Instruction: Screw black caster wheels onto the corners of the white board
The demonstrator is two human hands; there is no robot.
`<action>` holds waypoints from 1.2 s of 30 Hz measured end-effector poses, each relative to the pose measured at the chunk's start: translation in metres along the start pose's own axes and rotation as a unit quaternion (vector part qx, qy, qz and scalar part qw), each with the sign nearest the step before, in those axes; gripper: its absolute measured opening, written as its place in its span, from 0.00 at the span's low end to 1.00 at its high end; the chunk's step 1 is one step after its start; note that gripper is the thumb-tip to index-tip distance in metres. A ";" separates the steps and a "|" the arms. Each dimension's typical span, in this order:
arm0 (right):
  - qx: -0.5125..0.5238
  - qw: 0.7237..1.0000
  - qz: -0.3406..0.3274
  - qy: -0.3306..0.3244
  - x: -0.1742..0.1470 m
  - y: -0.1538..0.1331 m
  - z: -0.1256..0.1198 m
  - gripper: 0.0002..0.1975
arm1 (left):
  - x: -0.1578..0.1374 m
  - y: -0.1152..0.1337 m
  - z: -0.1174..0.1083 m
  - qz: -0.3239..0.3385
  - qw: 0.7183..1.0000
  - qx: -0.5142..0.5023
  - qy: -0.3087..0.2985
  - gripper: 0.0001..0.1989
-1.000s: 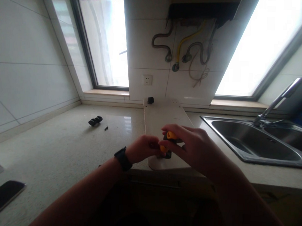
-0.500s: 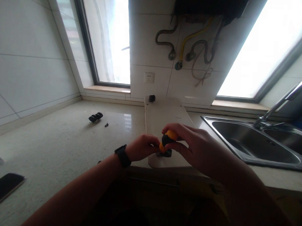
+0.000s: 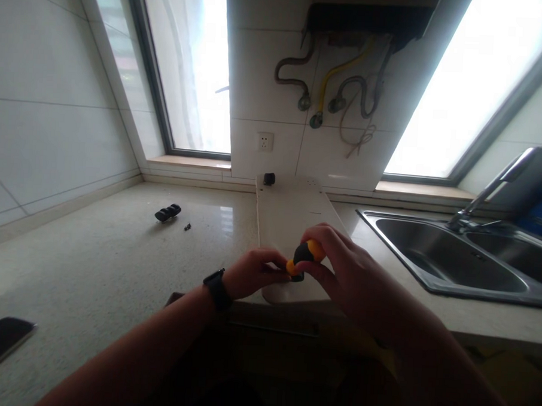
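Note:
My right hand (image 3: 336, 254) is closed around the yellow-and-black handle of a screwdriver (image 3: 305, 252), which tilts down to the left. My left hand (image 3: 259, 271), with a dark watch on its wrist, pinches a small black piece (image 3: 297, 278) under the screwdriver, its fingertips close to the yellow collar. Both hands are over the near end of a long pale board (image 3: 288, 216). The screwdriver's tip and most of the black piece are hidden. A similar black piece (image 3: 269, 179) stands at the board's far left corner.
On the speckled counter (image 3: 116, 262) lie a ridged black part (image 3: 167, 212) and several tiny dark bits, perhaps screws (image 3: 187, 227). A phone-like dark slab (image 3: 4, 341) is at the lower left. A steel sink (image 3: 430, 252) with a faucet (image 3: 491, 191) stands right.
My right hand and the screwdriver handle have shifted slightly to the right, with the handle leaning over more. My left fingers remain at its lower end. The view has shifted a little.

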State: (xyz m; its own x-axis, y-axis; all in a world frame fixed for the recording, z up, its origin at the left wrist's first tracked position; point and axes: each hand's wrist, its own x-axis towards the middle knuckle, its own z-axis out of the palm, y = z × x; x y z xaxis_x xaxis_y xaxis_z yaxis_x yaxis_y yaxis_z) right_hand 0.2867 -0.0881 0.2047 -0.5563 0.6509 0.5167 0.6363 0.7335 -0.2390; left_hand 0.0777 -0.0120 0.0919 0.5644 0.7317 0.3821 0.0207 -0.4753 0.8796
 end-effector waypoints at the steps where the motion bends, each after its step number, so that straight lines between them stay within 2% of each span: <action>1: -0.002 1.000 -0.001 0.006 -0.002 0.001 0.000 0.07 | 0.000 -0.001 0.001 0.001 1.000 -0.003 0.006 0.11; 6: 0.012 1.000 -0.011 -0.001 -0.006 0.004 0.001 0.08 | 0.000 -0.013 0.003 0.028 0.993 0.110 0.026 0.24; 11: 0.011 1.000 -0.004 0.005 -0.006 0.005 -0.001 0.07 | -0.001 -0.023 0.006 0.055 0.973 0.223 -0.001 0.24; 14: 0.007 0.998 0.011 0.062 -0.014 0.006 -0.009 0.08 | -0.002 -0.023 0.008 0.061 0.970 0.235 -0.013 0.30; 16: 0.030 0.989 0.027 0.139 -0.020 0.011 -0.017 0.10 | -0.003 -0.021 0.008 0.053 0.970 0.238 -0.015 0.34; 18: 0.111 0.959 0.051 0.257 -0.024 0.022 -0.023 0.10 | -0.004 -0.019 0.008 0.049 0.969 0.242 -0.013 0.34; 19: 0.172 0.928 0.059 0.325 -0.024 0.030 -0.024 0.08 | -0.004 -0.019 0.008 0.049 0.969 0.242 -0.012 0.33; 21: 0.292 0.850 0.064 0.434 -0.022 0.051 -0.022 0.06 | -0.004 -0.019 0.007 0.049 0.970 0.236 -0.008 0.32; 23: 0.369 0.792 0.093 0.476 -0.019 0.074 -0.012 0.09 | -0.005 -0.021 0.007 0.043 0.974 0.224 -0.001 0.31; 25: 0.446 0.758 0.150 0.452 -0.018 0.097 0.003 0.06 | -0.005 -0.024 0.008 0.035 0.976 0.214 0.010 0.31; 29: 0.498 0.741 0.200 0.404 -0.021 0.125 0.041 0.06 | -0.006 -0.026 0.009 0.027 0.980 0.197 0.029 0.27; 34: 0.537 0.719 0.231 0.376 -0.023 0.132 0.079 0.09 | -0.005 -0.023 0.009 0.039 0.970 0.239 0.002 0.35; 36: 0.545 0.713 0.242 0.368 -0.024 0.133 0.090 0.10 | -0.005 -0.021 0.009 0.041 0.967 0.252 -0.013 0.36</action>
State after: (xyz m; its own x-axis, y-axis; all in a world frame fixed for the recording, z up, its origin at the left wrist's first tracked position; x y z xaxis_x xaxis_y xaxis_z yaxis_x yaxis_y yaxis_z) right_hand 0.3362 0.0111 0.0864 0.2745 0.8946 0.3526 -0.3595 0.4356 -0.8252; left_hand 0.0817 -0.0097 0.0689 0.6017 0.6723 0.4313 0.3712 -0.7135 0.5943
